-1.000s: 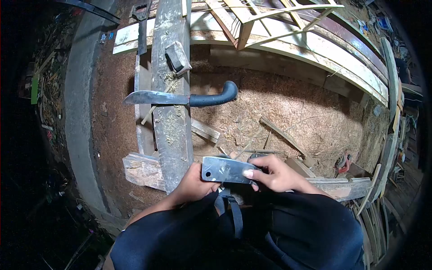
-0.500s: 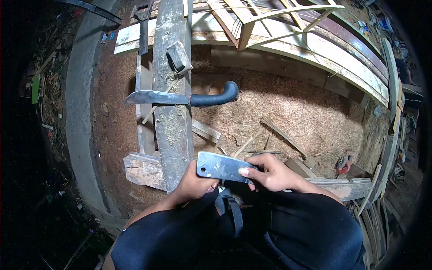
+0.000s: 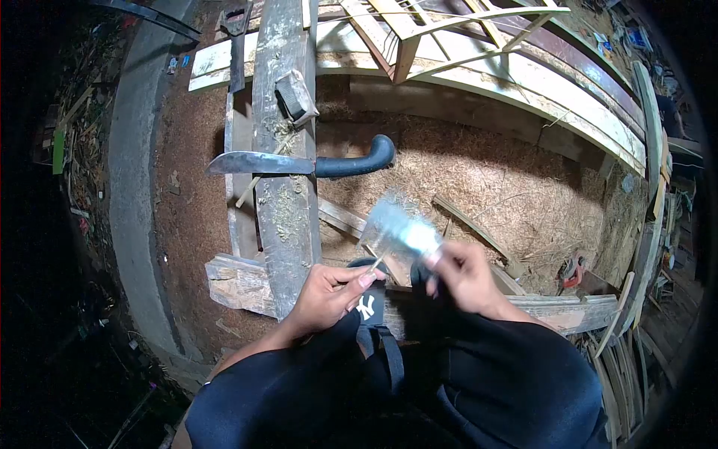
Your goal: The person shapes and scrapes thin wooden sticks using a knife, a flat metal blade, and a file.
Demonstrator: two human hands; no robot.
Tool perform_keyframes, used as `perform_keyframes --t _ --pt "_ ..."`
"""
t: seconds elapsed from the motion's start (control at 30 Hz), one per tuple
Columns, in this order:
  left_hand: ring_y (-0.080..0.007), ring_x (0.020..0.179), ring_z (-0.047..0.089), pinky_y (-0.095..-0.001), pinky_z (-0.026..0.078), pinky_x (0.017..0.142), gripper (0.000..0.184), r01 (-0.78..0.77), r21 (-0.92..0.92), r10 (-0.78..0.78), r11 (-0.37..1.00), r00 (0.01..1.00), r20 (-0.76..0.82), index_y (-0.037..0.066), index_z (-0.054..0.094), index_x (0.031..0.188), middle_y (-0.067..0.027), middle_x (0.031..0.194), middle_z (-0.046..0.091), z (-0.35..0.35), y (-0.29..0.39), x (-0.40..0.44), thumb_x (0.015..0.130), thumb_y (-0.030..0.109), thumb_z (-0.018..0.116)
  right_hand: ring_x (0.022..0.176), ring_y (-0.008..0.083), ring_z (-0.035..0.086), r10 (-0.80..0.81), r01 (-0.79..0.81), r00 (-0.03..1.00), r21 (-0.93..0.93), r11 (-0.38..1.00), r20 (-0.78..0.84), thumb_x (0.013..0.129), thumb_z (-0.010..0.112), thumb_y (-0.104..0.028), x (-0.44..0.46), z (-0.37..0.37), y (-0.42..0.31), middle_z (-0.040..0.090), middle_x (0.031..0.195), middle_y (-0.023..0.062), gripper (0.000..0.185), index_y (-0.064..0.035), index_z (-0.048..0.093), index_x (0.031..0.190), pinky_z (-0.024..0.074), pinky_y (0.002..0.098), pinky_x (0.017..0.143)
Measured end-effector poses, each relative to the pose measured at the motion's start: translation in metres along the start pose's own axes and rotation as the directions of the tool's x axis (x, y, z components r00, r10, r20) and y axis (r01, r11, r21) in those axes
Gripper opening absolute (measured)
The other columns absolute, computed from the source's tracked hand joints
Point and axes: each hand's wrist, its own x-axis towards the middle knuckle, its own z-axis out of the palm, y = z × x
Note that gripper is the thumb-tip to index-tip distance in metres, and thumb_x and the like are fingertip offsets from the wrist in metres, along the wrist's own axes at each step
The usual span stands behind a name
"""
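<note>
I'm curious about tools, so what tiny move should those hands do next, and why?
Perhaps set the cleaver gently against the thin stick, clear of the left hand. The right hand grips the cleaver, which looks blurred, while the left hand pinches the stick close by.

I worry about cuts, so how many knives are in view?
2: the machete lies across the plank, and the cleaver, blurred, is in the right hand. Dark edges may hide others.

On the plank [image 3: 288, 52] I view remotely: knife [image 3: 288, 164] laid across, handle [image 3: 355, 165] overhanging; block [image 3: 298, 97], pale shavings [image 3: 284, 222].
</note>
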Motion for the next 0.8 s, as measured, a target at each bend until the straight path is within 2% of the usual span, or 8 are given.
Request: perform_keyframes --t 0.07,0.1,0.2,0.27,0.37,0.43,0.7,0.8 --pt "-0.0013 0.051 0.041 -0.0201 0.031 0.048 0.026 0.002 0.034 -0.003 0.999 1.000 0.022 0.000 0.071 0.116 0.0060 0.056 0.049 -0.003 -0.002 -0.005 0.101 0.018 0.059 0.053 0.0097 0.058 0.130 0.080 0.900 0.452 0.888 -0.415 0.103 0.055 -0.025 0.008 -0.016 -0.002 0.062 0.064 0.0040 0.029 0.0009 0.064 0.095 0.0459 0.0256 0.049" --pt "-0.0011 0.051 0.041 -0.0200 0.031 0.047 0.026 0.020 -0.004 -0.020 1.000 1.000 -0.005 0.000 0.072 0.115 0.0061 0.056 0.049 -0.006 -0.003 -0.007 0.101 0.018 0.059 0.050 0.0095 0.056 0.022 0.124 0.908 0.320 0.939 -0.417 0.104 0.053 -0.026 0.002 -0.016 -0.008 0.061 0.062 0.0043 0.029 0.0003 0.061 0.096 0.0459 0.0245 0.047" --pt "-0.0008 0.051 0.041 -0.0210 0.031 0.047 0.023 0.069 -0.027 -0.071 0.997 0.992 -0.103 -0.001 0.074 0.103 0.0062 0.056 0.050 -0.005 -0.002 -0.007 0.101 0.017 0.059 0.052 0.0103 0.058 -0.011 0.014 1.000 0.360 0.933 -0.012 0.102 0.056 -0.023 -0.007 -0.003 -0.002 0.061 0.064 0.0044 0.028 0.0033 0.062 0.097 0.0463 0.0252 0.048" --pt "-0.0015 0.051 0.042 -0.0226 0.031 0.047 0.022 0.009 -0.010 -0.009 1.000 0.999 -0.043 -0.001 0.071 0.087 0.0062 0.056 0.050 -0.005 -0.012 -0.001 0.099 0.014 0.061 0.055 0.0101 0.059 0.018 -0.072 0.970 0.213 0.974 0.242 0.102 0.056 -0.023 -0.004 0.000 -0.012 0.062 0.065 0.0039 0.029 0.0034 0.065 0.096 0.0466 0.0266 0.050" --pt "-0.0027 0.053 0.044 -0.0244 0.033 0.048 0.015 -0.017 -0.115 0.012 0.993 0.999 -0.041 0.000 0.064 0.077 0.0047 0.057 0.051 -0.002 -0.019 0.003 0.092 0.002 0.061 0.054 0.0094 0.057 0.078 -0.095 0.915 0.024 0.995 0.396 0.102 0.056 -0.025 0.006 0.010 -0.020 0.063 0.064 0.0027 0.030 0.0029 0.066 0.099 0.0465 0.0280 0.052" --pt "-0.0034 0.053 0.045 -0.0253 0.034 0.048 0.015 -0.028 -0.188 0.017 0.982 0.998 -0.059 0.001 0.061 0.072 0.0032 0.058 0.053 -0.001 -0.018 0.004 0.086 -0.004 0.058 0.054 0.0093 0.057 0.115 -0.138 0.910 0.028 0.990 0.399 0.102 0.056 -0.025 0.007 0.011 -0.026 0.063 0.064 0.0027 0.029 0.0027 0.066 0.099 0.0466 0.0278 0.052" --pt "-0.0030 0.053 0.045 -0.0234 0.034 0.049 0.017 0.013 -0.176 -0.018 0.984 0.999 -0.029 0.002 0.064 0.074 0.0035 0.057 0.053 -0.002 -0.015 0.000 0.091 0.002 0.059 0.055 0.0094 0.059 0.135 -0.141 0.911 -0.011 0.990 0.391 0.102 0.057 -0.024 0.005 0.013 -0.021 0.063 0.065 0.0038 0.027 0.0017 0.067 0.102 0.0474 0.0268 0.052" --pt "-0.0020 0.053 0.043 -0.0224 0.032 0.048 0.017 0.024 -0.141 -0.028 0.990 0.999 -0.025 0.000 0.072 0.087 0.0044 0.057 0.052 0.000 0.001 -0.004 0.096 0.009 0.059 0.054 0.0106 0.060 0.080 -0.111 0.982 0.189 0.976 0.169 0.102 0.057 -0.023 0.000 0.014 -0.008 0.063 0.064 0.0051 0.028 0.0034 0.065 0.099 0.0482 0.0267 0.050"
